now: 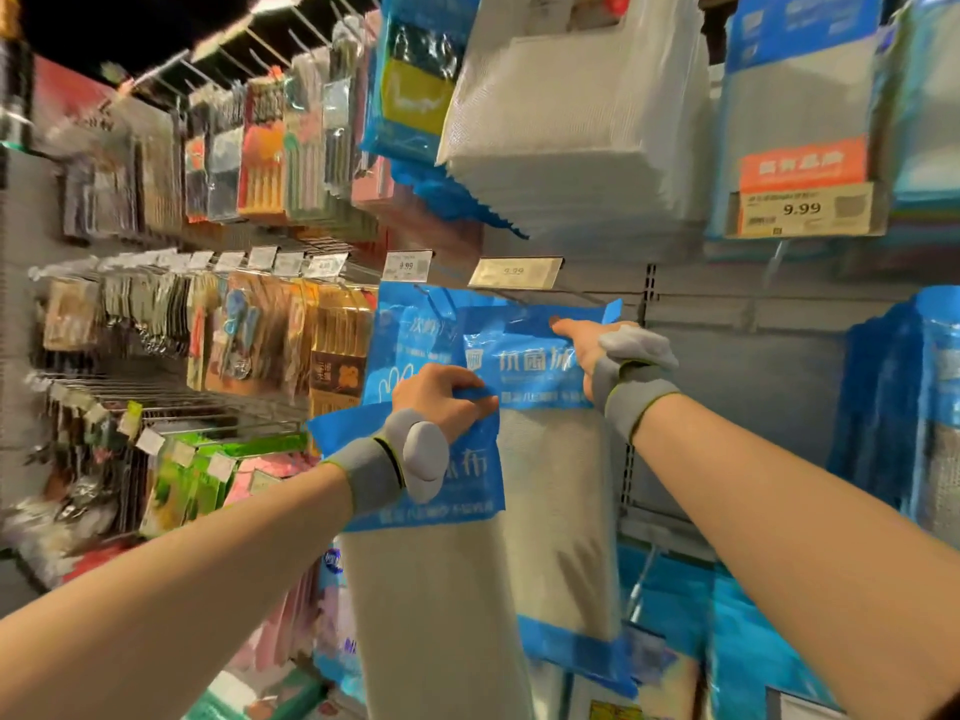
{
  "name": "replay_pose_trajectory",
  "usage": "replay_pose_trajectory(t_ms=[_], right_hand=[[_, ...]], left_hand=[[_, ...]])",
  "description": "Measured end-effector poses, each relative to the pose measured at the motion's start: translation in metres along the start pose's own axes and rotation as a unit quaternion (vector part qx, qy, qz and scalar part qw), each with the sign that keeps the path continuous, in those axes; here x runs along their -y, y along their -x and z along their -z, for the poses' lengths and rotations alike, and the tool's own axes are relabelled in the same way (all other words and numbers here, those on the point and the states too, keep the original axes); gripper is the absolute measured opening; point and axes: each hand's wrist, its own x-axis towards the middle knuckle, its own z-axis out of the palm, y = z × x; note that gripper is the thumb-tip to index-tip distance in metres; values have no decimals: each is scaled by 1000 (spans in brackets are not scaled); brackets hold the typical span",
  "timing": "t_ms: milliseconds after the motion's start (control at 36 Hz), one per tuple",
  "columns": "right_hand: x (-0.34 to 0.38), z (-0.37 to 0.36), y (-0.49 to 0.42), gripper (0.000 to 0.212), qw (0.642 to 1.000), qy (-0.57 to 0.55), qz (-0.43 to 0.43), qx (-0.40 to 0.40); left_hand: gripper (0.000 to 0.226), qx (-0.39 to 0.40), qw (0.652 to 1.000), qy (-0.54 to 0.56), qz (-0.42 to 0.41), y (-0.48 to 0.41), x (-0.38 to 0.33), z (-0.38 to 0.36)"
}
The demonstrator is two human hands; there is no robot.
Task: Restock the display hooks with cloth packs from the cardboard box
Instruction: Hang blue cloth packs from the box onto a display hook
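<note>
My left hand (pixel 441 400) grips the blue header of a grey cloth pack (pixel 415 537) held low in front of the shelf wall. My right hand (pixel 597 345) holds a second cloth pack (pixel 545 459) by its blue header, thumb pressed on the top flap just under a metal display hook (pixel 511 296). Whether this pack hangs on the hook I cannot tell. Both wrists wear grey bands. The cardboard box is out of sight.
Stacks of white cloth packs (pixel 576 122) and blue-headed packs (pixel 800 96) hang on the row above, with 9.99 price tags (pixel 802 210). Blue cloths (pixel 893 407) hang at the right. Small kitchen goods (pixel 234 330) fill hooks on the left.
</note>
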Motion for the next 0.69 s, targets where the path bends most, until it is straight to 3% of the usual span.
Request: replay_pose_trajectory(t_ms=[250,361,556,695], right_hand=[[12,-22,-17,70,999,-42,8,3],[16,-29,-26,47,995,-94,-3,17],[9,-32,-59,36,993,-103,6,59],[11,-33,-62,56,995,-63,17,70]], left_hand=[[7,6,1000,21,-8,-15,2,-6],[18,7,1000,25,-1,-16,4,-9],[16,31,999,22,-13,-21,13,-11],[10,34,999,15,-20,-25,16,-10]])
